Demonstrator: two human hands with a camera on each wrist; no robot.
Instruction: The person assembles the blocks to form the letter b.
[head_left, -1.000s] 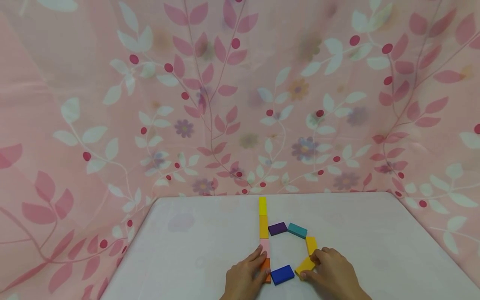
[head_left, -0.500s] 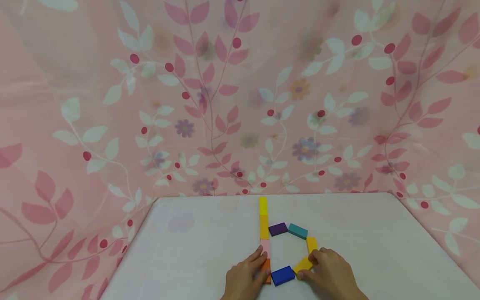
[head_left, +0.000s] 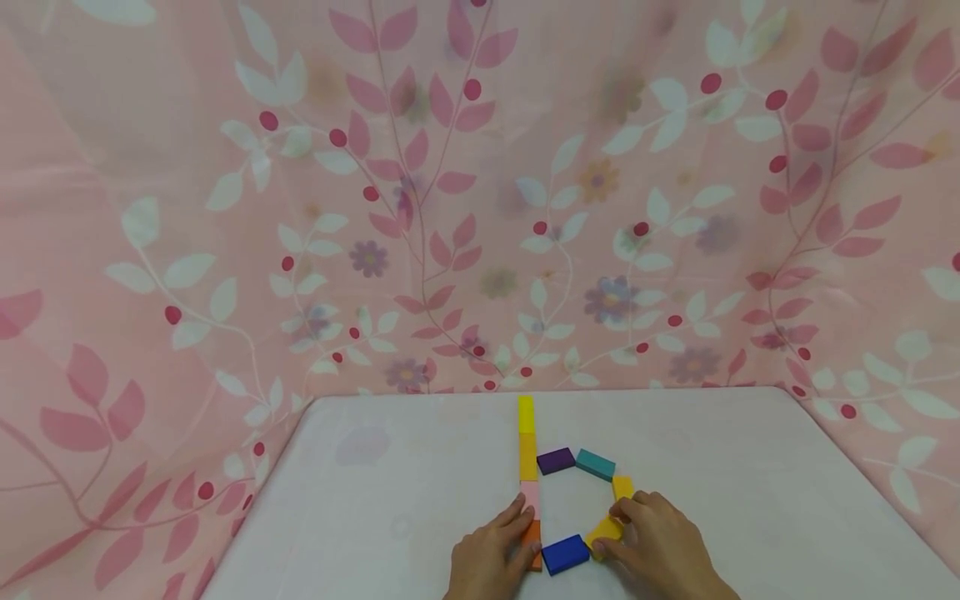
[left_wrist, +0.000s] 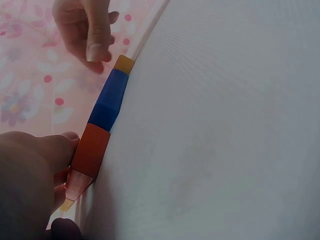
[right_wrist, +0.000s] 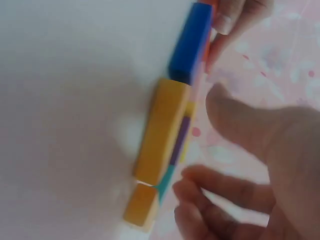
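Observation:
My left hand (head_left: pixel 487 557) rests on a column of flat blocks, its fingertips on the pink block (head_left: pixel 529 490) and its thumb by the orange block (head_left: pixel 534 532). The fingers look fairly straight. Over a yellow block (head_left: pixel 602 532) is my right hand (head_left: pixel 667 542), thumb and fingers at either end of it in the head view. The right wrist view shows a gap between the thumb and that yellow block (right_wrist: pixel 162 130). The blue block (head_left: pixel 566 553) lies between the orange and this yellow one, its end close to the yellow one.
Two more yellow blocks, an amber one (head_left: pixel 528 455) and a brighter one (head_left: pixel 526 412), top the column. A purple block (head_left: pixel 556 460), a teal block (head_left: pixel 596 464) and a yellow block (head_left: pixel 622 487) curve round on the right. The white table (head_left: pixel 375 500) meets a floral curtain (head_left: pixel 480 208) behind.
The yellow block under my right hand has slid left towards the blue block, the right hand shifting slightly left with it. My left hand has stayed in place.

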